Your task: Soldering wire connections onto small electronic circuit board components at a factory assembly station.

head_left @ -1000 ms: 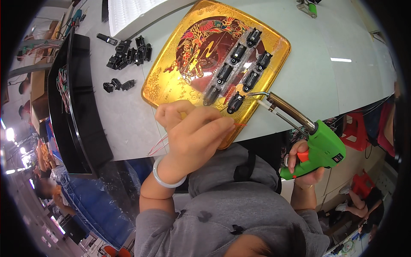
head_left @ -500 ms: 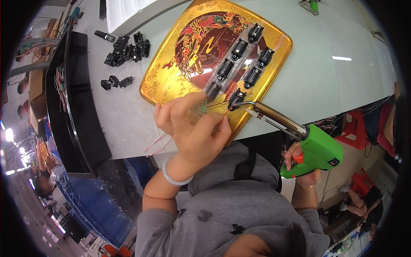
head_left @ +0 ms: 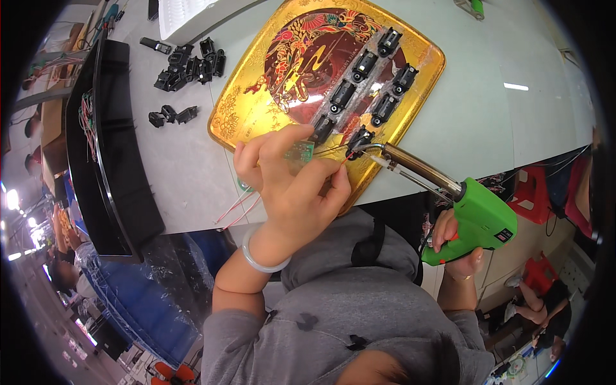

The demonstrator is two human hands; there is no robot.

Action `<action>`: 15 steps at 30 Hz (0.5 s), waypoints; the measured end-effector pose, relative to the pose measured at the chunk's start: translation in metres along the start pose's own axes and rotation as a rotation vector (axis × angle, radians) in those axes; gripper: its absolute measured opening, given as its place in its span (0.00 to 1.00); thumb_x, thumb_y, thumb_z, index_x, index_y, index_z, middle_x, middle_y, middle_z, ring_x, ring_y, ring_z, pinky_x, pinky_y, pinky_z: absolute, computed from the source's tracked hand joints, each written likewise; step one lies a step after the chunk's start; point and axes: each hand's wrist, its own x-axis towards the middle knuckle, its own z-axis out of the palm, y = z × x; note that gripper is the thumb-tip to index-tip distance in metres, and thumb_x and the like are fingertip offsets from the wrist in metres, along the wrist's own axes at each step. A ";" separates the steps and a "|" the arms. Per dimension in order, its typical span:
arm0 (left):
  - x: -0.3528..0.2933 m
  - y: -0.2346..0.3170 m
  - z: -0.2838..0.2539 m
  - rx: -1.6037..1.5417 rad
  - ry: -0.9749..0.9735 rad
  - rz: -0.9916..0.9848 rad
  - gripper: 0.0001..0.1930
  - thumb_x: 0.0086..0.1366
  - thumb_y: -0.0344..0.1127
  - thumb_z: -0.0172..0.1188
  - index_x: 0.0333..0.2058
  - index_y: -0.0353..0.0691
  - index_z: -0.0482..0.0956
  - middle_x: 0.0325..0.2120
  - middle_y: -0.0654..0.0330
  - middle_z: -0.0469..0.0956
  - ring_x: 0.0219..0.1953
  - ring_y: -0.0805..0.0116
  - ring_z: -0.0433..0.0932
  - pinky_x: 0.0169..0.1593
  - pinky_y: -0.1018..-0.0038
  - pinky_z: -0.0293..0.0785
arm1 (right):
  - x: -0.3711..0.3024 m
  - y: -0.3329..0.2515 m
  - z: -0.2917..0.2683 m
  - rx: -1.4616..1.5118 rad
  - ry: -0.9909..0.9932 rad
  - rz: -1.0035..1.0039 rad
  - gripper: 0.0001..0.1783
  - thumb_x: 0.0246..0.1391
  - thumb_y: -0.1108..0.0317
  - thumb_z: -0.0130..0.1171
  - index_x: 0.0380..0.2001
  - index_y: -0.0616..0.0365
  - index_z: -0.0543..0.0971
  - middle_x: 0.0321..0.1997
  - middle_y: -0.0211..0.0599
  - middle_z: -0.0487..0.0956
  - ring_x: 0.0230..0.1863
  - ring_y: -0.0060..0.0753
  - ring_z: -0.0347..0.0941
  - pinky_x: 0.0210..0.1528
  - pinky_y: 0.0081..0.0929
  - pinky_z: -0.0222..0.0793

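My right hand [head_left: 443, 230] grips a green soldering gun [head_left: 486, 215] by its handle, fingers by the red trigger. The gun's bent metal tip reaches the end of a small black plastic housing [head_left: 359, 140] on a gold decorated tray [head_left: 226, 122]. Between thumb and forefinger my left hand [head_left: 292, 196] pinches a thin red wire [head_left: 348, 157] leading to that same housing; whether tip and wire touch is too small to tell. A green circuit board [head_left: 301, 151] shows behind the left fingers, partly hidden, with dark wires running toward the housing.
More black housings [head_left: 364, 65] stand in two rows on the tray. Loose black parts [head_left: 186, 70] lie to the left, near a long black curved panel [head_left: 119, 154]. A white foam box [head_left: 192, 19] is at the back. Red and white wires [head_left: 239, 210] hang by the table's front edge.
The tray and its housings appear slightly higher and farther right. More of the circuit board shows behind my left hand. Both hands keep their grips, and the gun's tip stays at the same housing.
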 end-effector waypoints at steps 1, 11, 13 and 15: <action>0.000 0.000 0.000 -0.007 0.002 0.001 0.07 0.35 0.31 0.63 0.15 0.46 0.73 0.38 0.61 0.69 0.41 0.59 0.60 0.46 0.64 0.49 | 0.000 0.000 0.000 0.001 0.012 -0.002 0.34 0.41 0.33 0.45 0.20 0.59 0.67 0.17 0.33 0.64 0.15 0.21 0.58 0.16 0.15 0.52; -0.001 -0.001 0.000 -0.002 -0.007 0.000 0.07 0.35 0.31 0.63 0.15 0.46 0.72 0.38 0.61 0.69 0.42 0.59 0.60 0.46 0.64 0.48 | -0.004 0.002 0.000 -0.002 0.052 0.005 0.33 0.41 0.33 0.45 0.20 0.58 0.67 0.17 0.32 0.64 0.16 0.21 0.57 0.16 0.14 0.52; -0.001 -0.001 0.000 -0.013 -0.011 0.001 0.07 0.35 0.31 0.63 0.15 0.46 0.72 0.38 0.61 0.69 0.42 0.59 0.59 0.46 0.64 0.48 | -0.004 0.002 0.000 -0.011 0.043 0.003 0.33 0.41 0.33 0.46 0.20 0.58 0.67 0.17 0.32 0.64 0.16 0.21 0.57 0.16 0.14 0.52; -0.001 0.000 0.000 -0.012 -0.012 0.000 0.07 0.35 0.31 0.63 0.15 0.46 0.72 0.38 0.61 0.69 0.42 0.59 0.59 0.46 0.64 0.48 | -0.004 0.002 -0.001 -0.020 0.034 -0.001 0.33 0.41 0.33 0.46 0.20 0.58 0.66 0.17 0.32 0.64 0.15 0.21 0.57 0.15 0.14 0.52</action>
